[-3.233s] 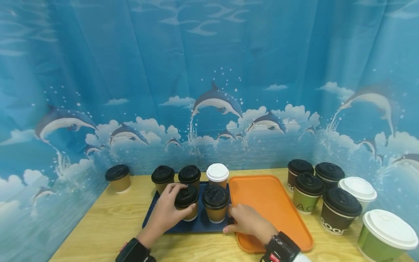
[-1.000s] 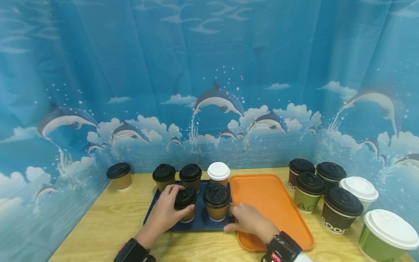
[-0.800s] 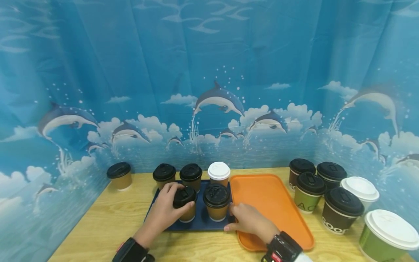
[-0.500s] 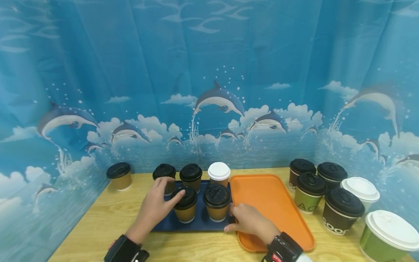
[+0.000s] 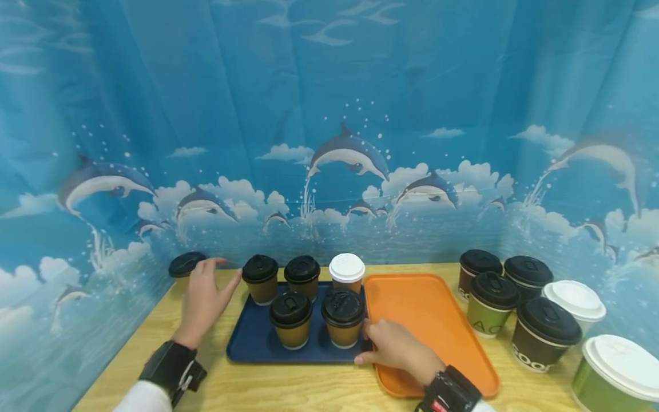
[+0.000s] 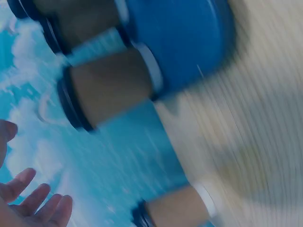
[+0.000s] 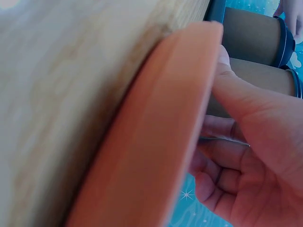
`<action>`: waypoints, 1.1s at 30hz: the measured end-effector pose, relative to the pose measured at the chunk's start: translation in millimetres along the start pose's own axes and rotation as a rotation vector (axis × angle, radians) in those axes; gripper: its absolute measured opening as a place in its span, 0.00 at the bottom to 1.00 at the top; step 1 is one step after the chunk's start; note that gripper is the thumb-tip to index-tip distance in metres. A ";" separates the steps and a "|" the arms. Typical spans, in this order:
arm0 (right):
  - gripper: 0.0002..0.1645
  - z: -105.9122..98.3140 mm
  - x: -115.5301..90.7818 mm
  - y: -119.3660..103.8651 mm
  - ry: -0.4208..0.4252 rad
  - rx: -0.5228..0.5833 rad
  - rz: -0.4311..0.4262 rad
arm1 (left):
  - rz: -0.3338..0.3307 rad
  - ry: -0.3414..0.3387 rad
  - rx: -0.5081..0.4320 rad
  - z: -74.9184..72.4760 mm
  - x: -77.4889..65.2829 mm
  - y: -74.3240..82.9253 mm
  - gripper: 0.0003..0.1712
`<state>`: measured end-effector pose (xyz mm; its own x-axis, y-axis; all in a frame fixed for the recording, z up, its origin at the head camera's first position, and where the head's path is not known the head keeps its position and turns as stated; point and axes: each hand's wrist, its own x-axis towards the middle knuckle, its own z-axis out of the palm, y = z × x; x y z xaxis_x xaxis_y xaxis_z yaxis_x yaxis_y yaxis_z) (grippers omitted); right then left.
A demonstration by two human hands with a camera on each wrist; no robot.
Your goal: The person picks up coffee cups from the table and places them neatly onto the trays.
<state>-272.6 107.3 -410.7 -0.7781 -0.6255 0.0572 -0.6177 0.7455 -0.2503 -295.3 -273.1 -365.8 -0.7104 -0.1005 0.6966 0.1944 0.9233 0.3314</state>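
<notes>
My left hand [image 5: 203, 300], fingers spread and holding nothing, is beside a lone brown paper coffee cup [image 5: 180, 268] with a black lid at the table's far left. The hand partly covers that cup. On the blue tray [image 5: 252, 340], several lidded coffee cups stand upright; the front left one [image 5: 290, 323] and front right one [image 5: 342, 320] have black lids, and one cup [image 5: 347, 270] at the back has a white lid. My right hand [image 5: 396, 346] grips the blue tray's right edge near its front corner; the exact finger contact is partly hidden.
An orange tray [image 5: 417, 309] lies right of the blue one, under my right forearm. Several larger lidded cups, among them a green one [image 5: 486, 315] and a dark one [image 5: 546, 332], crowd the right side. A blue dolphin-print curtain [image 5: 329, 114] rises behind the wooden table [image 5: 288, 383].
My left hand has let go of the front left cup on the blue tray and moved left to the lone cup. The right hand stays at the tray's edge.
</notes>
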 end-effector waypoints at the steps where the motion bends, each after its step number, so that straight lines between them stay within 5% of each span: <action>1: 0.33 -0.5 0.0 -0.3 0.001 -0.006 -0.004 | 0.004 0.019 0.012 0.8 2.9 -7.4 0.28; 6: 0.34 -1.7 0.3 0.0 0.005 -0.024 -0.017 | 0.006 0.119 0.089 4.2 16.3 -42.2 0.29; 10: 0.33 -2.0 1.4 0.8 0.004 -0.023 -0.017 | -0.070 0.136 0.106 4.9 24.2 -65.4 0.33; 15: 0.32 -3.4 1.9 0.0 -0.013 0.001 -0.022 | -0.198 0.068 0.098 3.4 30.3 -87.5 0.41; 22: 0.31 -1.8 0.7 0.3 -0.040 -0.006 -0.023 | -0.441 -0.130 0.092 10.9 29.2 -107.8 0.55; 29: 0.33 -0.8 2.6 1.3 -0.019 -0.027 -0.052 | -0.544 -0.150 0.103 23.0 32.0 -129.6 0.61; 33: 0.33 -2.5 3.1 2.9 -0.008 -0.018 -0.041 | -0.536 -0.128 0.077 33.2 38.3 -138.2 0.63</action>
<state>-277.0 108.1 -408.8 -0.7513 -0.6574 0.0589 -0.6510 0.7233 -0.2303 -371.7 -392.2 -406.0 -0.7735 -0.5223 0.3590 -0.2632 0.7800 0.5678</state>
